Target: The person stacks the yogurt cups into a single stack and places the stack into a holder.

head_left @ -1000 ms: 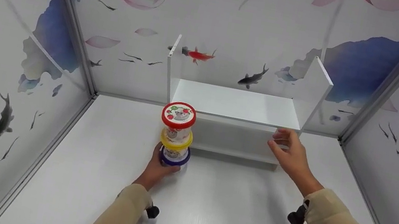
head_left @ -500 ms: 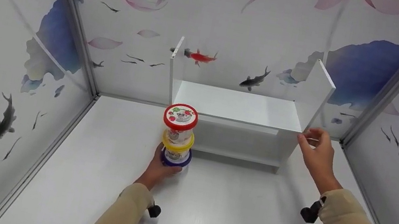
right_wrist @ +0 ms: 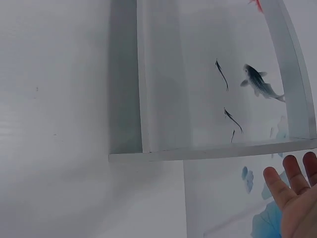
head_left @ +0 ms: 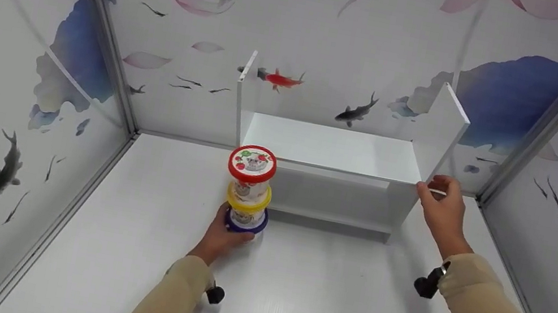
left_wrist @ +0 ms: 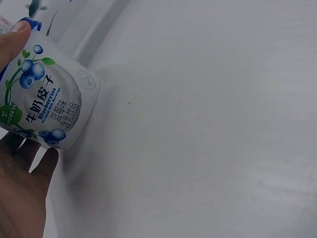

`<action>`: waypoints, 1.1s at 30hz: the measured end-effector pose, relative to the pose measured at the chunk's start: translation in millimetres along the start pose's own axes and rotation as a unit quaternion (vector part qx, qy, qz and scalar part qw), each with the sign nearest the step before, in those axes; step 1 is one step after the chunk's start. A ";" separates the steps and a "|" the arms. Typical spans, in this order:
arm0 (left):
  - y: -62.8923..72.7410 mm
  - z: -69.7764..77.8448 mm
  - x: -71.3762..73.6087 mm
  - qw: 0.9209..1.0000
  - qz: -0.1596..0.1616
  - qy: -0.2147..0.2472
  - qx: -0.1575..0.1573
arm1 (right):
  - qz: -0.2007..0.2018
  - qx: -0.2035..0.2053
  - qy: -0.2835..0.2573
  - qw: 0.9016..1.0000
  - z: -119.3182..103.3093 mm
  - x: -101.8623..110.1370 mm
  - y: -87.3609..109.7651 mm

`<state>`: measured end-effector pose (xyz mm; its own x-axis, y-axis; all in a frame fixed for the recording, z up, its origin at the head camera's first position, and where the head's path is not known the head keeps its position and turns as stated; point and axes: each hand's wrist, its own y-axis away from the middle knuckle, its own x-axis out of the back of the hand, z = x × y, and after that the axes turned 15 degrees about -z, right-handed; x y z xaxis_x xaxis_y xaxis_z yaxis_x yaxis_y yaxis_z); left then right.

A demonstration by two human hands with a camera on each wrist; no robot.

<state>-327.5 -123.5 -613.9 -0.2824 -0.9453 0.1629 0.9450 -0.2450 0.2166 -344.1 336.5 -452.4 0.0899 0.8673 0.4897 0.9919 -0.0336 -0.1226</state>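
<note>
Three lidded tubs stand stacked in the head view: the red-lidded tub [head_left: 252,164] on top, the yellow-lidded tub [head_left: 249,197] in the middle and the blue-lidded tub [head_left: 246,219] lowest. My left hand [head_left: 220,235] grips the lowest one, thumb toward the front. Its white side with printed blueberries [left_wrist: 44,94] faces the left wrist camera. At the right end of the white shelf unit [head_left: 338,148], my right hand [head_left: 442,208] has its thumb at the front corner and its fingers beside the outer side panel. The right wrist view shows those fingers [right_wrist: 285,186] extended along that panel.
The shelf unit's left side panel [head_left: 244,96] rises behind the stack, and a lower board [head_left: 331,217] runs under the main shelf. Printed walls with metal corner rails [head_left: 99,21] enclose the white tabletop [head_left: 289,296] on three sides.
My right hand has moved right, from in front of the shelf's right end to its outer side panel, then stayed there. The left hand and the stack have hardly moved.
</note>
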 end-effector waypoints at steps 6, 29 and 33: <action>1.3 0.2 -1.5 1.000 -0.003 -0.013 0.000 | -0.002 -0.018 -0.019 1.000 1.2 -4.2 -6.0; 1.0 0.7 -6.4 1.000 0.012 -0.007 0.006 | 0.056 -0.067 -0.089 0.992 6.4 -23.5 -18.7; 1.9 2.4 -8.9 1.000 0.008 -0.007 0.013 | 0.052 -0.071 -0.096 0.991 5.7 -25.4 -19.4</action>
<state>-323.6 -115.0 -612.7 -0.2698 -0.9460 0.1797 0.9448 -0.2240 0.2391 -366.1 318.0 -467.4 0.1874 0.9338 0.3049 0.9820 -0.1857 -0.0347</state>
